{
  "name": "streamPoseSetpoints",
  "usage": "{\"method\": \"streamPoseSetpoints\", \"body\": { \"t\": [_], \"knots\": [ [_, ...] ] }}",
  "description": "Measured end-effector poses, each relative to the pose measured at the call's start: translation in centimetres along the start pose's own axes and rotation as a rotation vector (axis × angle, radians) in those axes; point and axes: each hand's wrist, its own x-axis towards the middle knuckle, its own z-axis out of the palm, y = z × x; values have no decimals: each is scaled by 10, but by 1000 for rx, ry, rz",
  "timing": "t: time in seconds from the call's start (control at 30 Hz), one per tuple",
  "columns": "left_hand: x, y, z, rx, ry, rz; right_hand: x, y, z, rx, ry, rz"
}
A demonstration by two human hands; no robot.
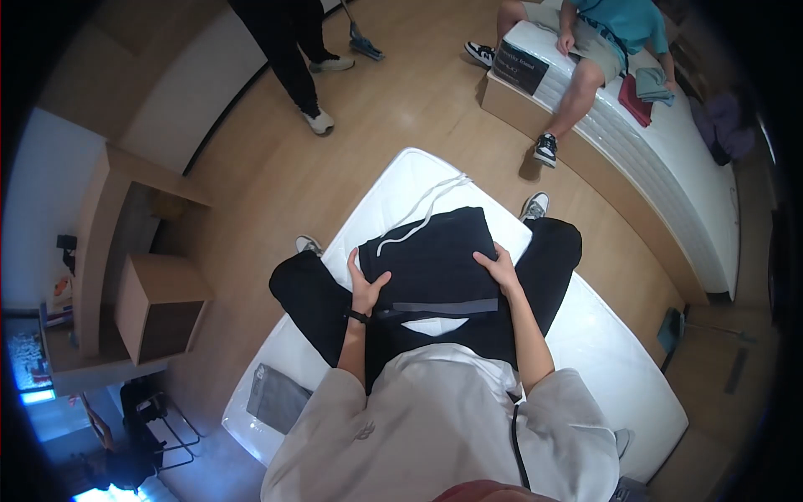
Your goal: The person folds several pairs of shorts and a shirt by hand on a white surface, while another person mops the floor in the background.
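Note:
A folded black garment (pixel 431 259) lies in front of my lap on the white mattress I sit on, between my spread legs. White drawstring cords (pixel 418 213) trail from its far side onto the mattress, and a grey strip crosses its near edge. My left hand (pixel 365 284), with a black band at the wrist, holds the left edge, thumb on top. On the right edge, my right hand (pixel 499 269) grips it the same way. The fingertips under the cloth are partly hidden.
A grey folded item in clear wrap (pixel 278 397) rests behind me on the left of the mattress (pixel 602 351). Another person sits on a second mattress (pixel 569 109) with red and green folded cloths. Someone stands ahead near a broom (pixel 365 46). A wooden cube (pixel 163 305) stands left.

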Motion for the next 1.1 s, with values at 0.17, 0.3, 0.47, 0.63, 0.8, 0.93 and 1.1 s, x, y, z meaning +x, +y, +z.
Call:
{"method": "streamPoseSetpoints", "body": {
  "t": [0.17, 0.3, 0.47, 0.63, 0.8, 0.93, 1.1],
  "knots": [
    [-27, 32, 0, -3, -32, 23, -5, 23, -4, -116, 45, -120],
    [-45, 34, -30, 74, 49, 51, -1, 32, 6, -113, 35, -208],
    [-60, 103, -15, 23, 46, 1, 6, 27, 8, -147, -39, -138],
    [-54, 145, -12, 705, 15, 210, 3, 28, 6, -13, -56, -58],
    [-40, 153, -24, 939, 129, -29, 4, 16, 13, -176, 31, -87],
    [-34, 159, -4, 1259, 138, -106, 4, 16, 15, -161, 70, -55],
    [-46, 168, 29, 1227, 17, 65, 5, 17, 13, -131, 64, -38]
  ]
}}
